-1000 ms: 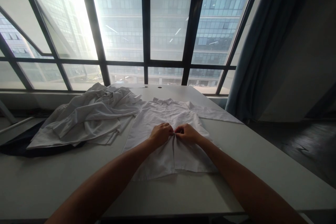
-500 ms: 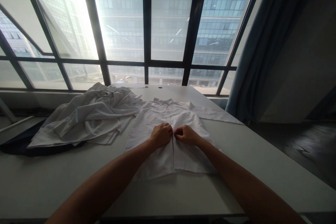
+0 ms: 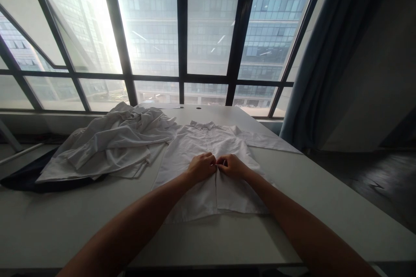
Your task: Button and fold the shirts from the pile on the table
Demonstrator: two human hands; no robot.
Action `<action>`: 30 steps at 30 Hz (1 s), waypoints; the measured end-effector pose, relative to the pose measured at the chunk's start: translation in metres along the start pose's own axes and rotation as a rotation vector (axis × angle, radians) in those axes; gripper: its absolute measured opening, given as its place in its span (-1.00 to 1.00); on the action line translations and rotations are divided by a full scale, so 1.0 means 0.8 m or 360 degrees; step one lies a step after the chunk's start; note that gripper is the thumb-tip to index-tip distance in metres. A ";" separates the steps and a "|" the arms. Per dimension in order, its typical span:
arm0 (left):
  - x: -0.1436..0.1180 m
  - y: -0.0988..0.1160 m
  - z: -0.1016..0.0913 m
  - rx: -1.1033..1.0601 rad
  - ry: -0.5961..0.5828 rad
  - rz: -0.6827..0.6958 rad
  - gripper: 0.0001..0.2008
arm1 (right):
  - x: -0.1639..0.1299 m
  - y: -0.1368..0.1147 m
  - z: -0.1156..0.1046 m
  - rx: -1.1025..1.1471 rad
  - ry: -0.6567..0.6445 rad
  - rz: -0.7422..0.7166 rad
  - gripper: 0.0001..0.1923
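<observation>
A white shirt (image 3: 198,199) lies front side up on the white table (image 3: 182,246), its collar toward the window and its hem toward me. My left hand (image 3: 202,167) pinches the front opening edge from the left, about midway down the shirt. From the right, my right hand (image 3: 231,167) pinches the same front edge, its fingertips almost touching those of my left hand. Whether a button lies between the fingers is too small to make out. Below the hands, the two front panels part in a narrow slit down to the hem. One sleeve stretches out to the right.
A heap of crumpled white garments (image 3: 113,143) lies on the left of the table, partly over a dark cloth (image 3: 29,177). Behind the table stands a large dark-framed window (image 3: 208,30). A blue curtain (image 3: 312,86) hangs at the right, past the table's slanted right edge.
Both hands stay at the shirt's front edge and keep their pinch. The fingertips have shifted very slightly right and closer together; the cloth edge between them has moved a little with them.
</observation>
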State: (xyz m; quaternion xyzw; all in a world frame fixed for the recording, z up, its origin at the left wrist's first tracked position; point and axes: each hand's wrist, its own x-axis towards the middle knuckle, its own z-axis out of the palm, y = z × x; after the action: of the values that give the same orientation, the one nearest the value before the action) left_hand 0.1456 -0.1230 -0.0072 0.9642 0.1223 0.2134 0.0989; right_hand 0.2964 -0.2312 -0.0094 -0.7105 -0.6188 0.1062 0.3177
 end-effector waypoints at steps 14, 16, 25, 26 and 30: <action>-0.017 -0.025 -0.020 -0.0026 -0.0244 0.0339 -0.77 | -0.003 -0.002 -0.016 -0.0054 -0.0270 -0.0028 -0.73; -0.020 -0.027 -0.025 0.0020 -0.0304 0.0337 -0.74 | -0.004 -0.003 -0.023 -0.0080 -0.0324 -0.0021 -0.69; -0.024 -0.031 -0.033 0.0016 -0.0398 0.0349 -0.62 | -0.010 0.005 -0.035 -0.0294 -0.0235 0.0001 -0.50; -0.025 -0.030 -0.032 0.0015 -0.0398 0.0322 -0.57 | -0.009 0.007 -0.031 -0.0313 -0.0141 -0.0031 -0.51; -0.029 -0.029 -0.029 -0.0008 -0.0577 0.0117 -0.27 | -0.005 0.017 -0.014 -0.0427 -0.0131 -0.0006 -0.27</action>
State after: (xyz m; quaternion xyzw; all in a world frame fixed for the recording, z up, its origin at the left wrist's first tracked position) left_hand 0.1104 -0.1040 -0.0011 0.9904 0.0667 0.0400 0.1139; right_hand 0.3125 -0.2393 -0.0097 -0.7405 -0.6414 0.0510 0.1942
